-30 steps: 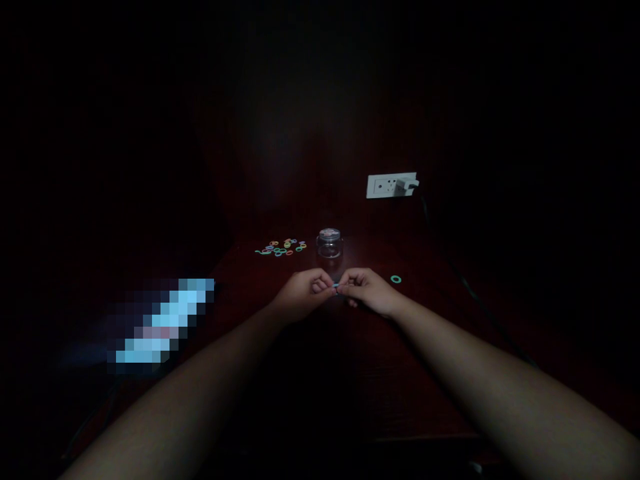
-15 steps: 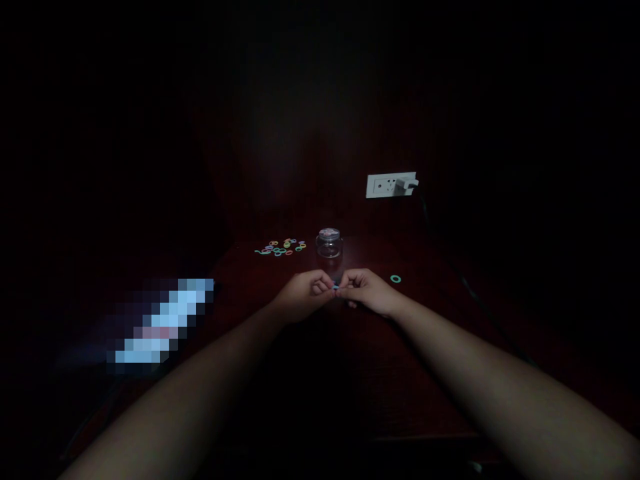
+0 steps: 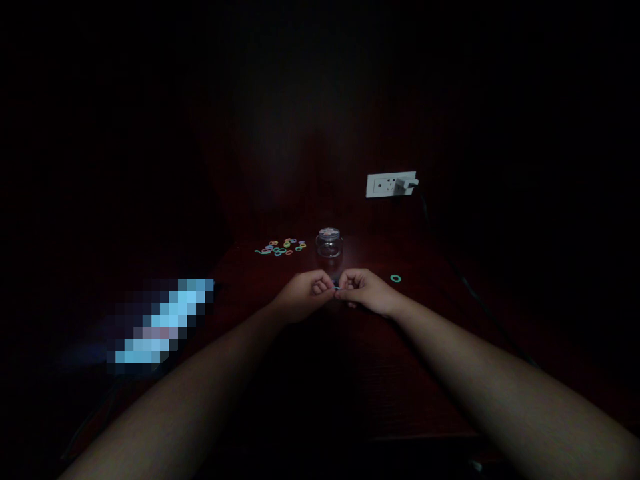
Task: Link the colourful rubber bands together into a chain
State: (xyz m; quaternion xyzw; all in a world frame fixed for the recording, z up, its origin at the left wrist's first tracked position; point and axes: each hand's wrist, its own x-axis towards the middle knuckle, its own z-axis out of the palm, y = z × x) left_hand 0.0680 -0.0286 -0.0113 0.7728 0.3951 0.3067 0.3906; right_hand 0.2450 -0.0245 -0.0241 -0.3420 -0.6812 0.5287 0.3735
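Note:
My left hand [image 3: 305, 293] and my right hand [image 3: 367, 292] meet over the middle of the table, fingertips nearly touching. Between them, both thumbs and forefingers pinch a small light-blue hair tie [image 3: 337, 288], mostly covered by the fingers. Just beyond the fingers stands a clear lidded jar [image 3: 329, 245], upright. A teal hair tie [image 3: 395, 279] lies flat to the right of my right hand. Farther off on the left, several colourful hair ties [image 3: 283, 251] are spread in a loose group.
A dark reddish table [image 3: 400, 380] runs back to a wall with a white socket plate [image 3: 383, 185], where a plug [image 3: 407, 183] sits. A dark cable [image 3: 473, 293] trails along the right. At the left glows a blurred-out screen [image 3: 165, 327]. Surroundings are very dark.
Both hands stay in almost the same place. The light-blue hair tie shifts slightly between the fingertips; nothing else visibly moves.

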